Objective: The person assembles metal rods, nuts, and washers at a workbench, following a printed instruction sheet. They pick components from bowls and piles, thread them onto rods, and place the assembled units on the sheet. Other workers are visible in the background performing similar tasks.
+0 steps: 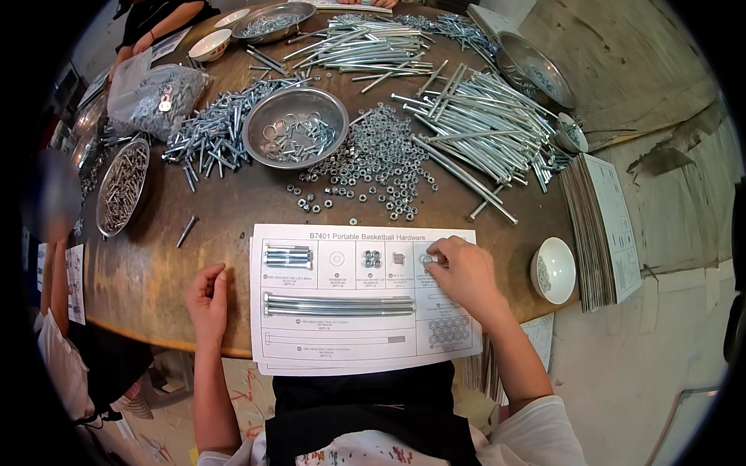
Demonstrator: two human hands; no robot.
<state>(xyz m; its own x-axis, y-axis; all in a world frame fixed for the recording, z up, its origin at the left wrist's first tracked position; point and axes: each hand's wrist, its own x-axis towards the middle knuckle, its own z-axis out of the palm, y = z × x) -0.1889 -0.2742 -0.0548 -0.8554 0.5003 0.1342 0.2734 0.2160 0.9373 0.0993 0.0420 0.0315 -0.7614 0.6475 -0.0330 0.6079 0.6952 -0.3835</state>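
A white hardware sheet (pixel 342 279) with printed part drawings lies at the table's near edge, over other sheets. On it rest several long hex bolts (pixel 338 306), a group of short bolts (pixel 288 255), several nuts (pixel 372 259) and a small part (pixel 399 259) in one cell. A patch of nuts (pixel 449 332) shows in the lower right cell. My right hand (pixel 466 276) is over the upper right cell, thumb and forefinger pinched; what they hold is too small to name. Left of the sheet, my left hand (pixel 207 301) rests with fingers loosely curled, nothing visible in it.
Ahead lie piles of nuts (pixel 381 151), short bolts (pixel 214 128) and long bolts (pixel 486 124). A steel bowl (pixel 252 128) holds rings; an oval dish (pixel 138 194) holds screws. A white bowl (pixel 553 272) and a sheet stack (pixel 598 225) stand right. Other people sit around the table.
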